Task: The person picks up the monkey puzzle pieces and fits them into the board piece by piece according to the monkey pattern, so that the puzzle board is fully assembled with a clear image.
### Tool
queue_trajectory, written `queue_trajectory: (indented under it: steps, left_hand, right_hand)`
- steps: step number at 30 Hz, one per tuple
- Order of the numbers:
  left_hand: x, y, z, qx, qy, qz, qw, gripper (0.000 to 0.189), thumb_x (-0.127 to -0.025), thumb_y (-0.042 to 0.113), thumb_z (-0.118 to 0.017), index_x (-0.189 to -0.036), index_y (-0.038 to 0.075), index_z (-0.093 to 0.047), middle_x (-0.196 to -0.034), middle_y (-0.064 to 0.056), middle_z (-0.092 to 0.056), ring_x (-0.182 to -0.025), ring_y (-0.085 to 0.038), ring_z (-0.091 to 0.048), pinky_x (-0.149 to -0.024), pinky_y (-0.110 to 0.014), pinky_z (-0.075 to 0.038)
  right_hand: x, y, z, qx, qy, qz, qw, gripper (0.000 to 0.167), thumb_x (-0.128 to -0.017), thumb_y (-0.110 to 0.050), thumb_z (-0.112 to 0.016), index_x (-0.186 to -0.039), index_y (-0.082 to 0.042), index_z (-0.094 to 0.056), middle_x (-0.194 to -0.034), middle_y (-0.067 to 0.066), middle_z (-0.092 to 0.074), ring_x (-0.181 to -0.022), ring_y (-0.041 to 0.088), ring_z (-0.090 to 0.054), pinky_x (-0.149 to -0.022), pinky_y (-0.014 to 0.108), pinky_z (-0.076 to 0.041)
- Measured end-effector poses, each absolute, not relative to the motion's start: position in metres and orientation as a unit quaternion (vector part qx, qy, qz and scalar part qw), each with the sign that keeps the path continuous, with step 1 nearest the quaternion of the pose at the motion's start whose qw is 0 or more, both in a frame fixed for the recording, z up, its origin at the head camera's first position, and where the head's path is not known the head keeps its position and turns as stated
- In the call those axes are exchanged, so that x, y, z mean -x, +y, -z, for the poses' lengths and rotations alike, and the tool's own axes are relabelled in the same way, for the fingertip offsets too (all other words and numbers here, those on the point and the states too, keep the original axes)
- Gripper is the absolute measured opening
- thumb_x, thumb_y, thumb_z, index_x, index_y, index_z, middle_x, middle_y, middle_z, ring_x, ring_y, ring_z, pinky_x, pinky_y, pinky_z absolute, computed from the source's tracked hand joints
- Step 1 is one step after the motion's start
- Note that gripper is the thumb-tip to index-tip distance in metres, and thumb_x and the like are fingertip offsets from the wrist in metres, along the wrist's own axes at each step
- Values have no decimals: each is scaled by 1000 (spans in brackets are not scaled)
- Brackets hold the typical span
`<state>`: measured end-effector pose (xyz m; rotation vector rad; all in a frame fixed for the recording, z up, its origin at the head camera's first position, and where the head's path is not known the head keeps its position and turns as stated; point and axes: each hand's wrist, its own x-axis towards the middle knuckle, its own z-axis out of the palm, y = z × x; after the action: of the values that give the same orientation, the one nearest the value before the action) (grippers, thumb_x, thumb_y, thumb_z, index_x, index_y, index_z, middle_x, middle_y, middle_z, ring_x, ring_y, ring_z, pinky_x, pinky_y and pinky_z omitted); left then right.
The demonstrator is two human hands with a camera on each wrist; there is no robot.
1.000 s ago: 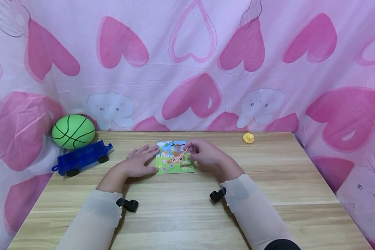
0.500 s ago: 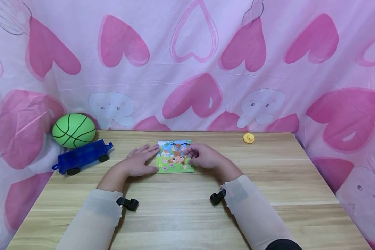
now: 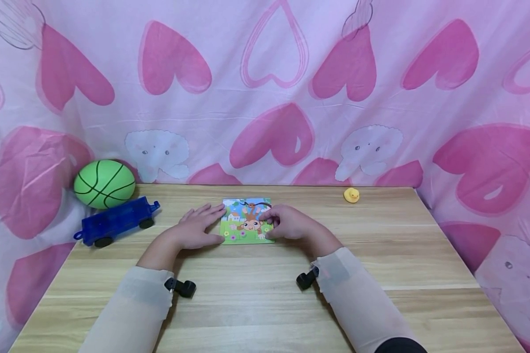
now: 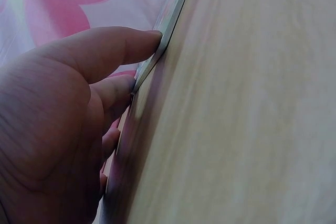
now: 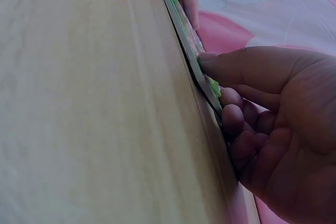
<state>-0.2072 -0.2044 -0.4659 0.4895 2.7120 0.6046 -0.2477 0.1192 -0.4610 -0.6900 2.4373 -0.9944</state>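
Note:
A small square jigsaw puzzle [image 3: 243, 230] with a monkey hanging from a branch lies on the table. Along its left side rests my left hand [image 3: 197, 229], palm down with fingers fairly straight; its thumb and index fingertip touch the edge. My right hand [image 3: 289, 223] is at the right side, fingers curled. In the right wrist view its thumb [image 5: 236, 66] lies on the puzzle's edge [image 5: 184, 40], and the curled fingers [image 5: 233, 119] meet the side near the corner. The right hand covers part of the puzzle's right edge in the head view.
A blue toy wagon [image 3: 117, 223] stands at the left table edge, with a green ball [image 3: 104, 184] behind it. Near the back edge on the right sits a yellow rubber duck [image 3: 351, 195]. A pink heart-patterned curtain [image 3: 265, 137] hangs behind the wooden table [image 3: 247, 304].
The right hand has shifted slightly down along the puzzle's right side, its thumb now on the edge. More of the upper right corner shows than a second ago. My left hand stays put.

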Motion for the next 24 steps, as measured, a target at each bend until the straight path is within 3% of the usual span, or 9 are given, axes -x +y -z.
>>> queue_trajectory:
  steps: [15,24]
  left_hand:
    - [206,-203,462,-170,948,-216,161,91,-95,57,-69,-171,28,-29,-181,1,-22,-170,-39,-6,-133,-74,0]
    - [204,-203,460,-168,947,-218,164,90,-95,56,-69,-171,28,-29,-181,1,-23,-170,-39,-6,-133,-73,0]
  right_hand:
    - [249,124,458,264,881,336,203,47,-89,-15,-87,-135,-20,-77,-94,3,-62,-83,16,-54,-71,26,-48]
    - [249,125,457,273,876,338,208,48,-89,-13,-87,-136,-19,-76,-96,3,-63,-84,15,-53,-72,24,-48]
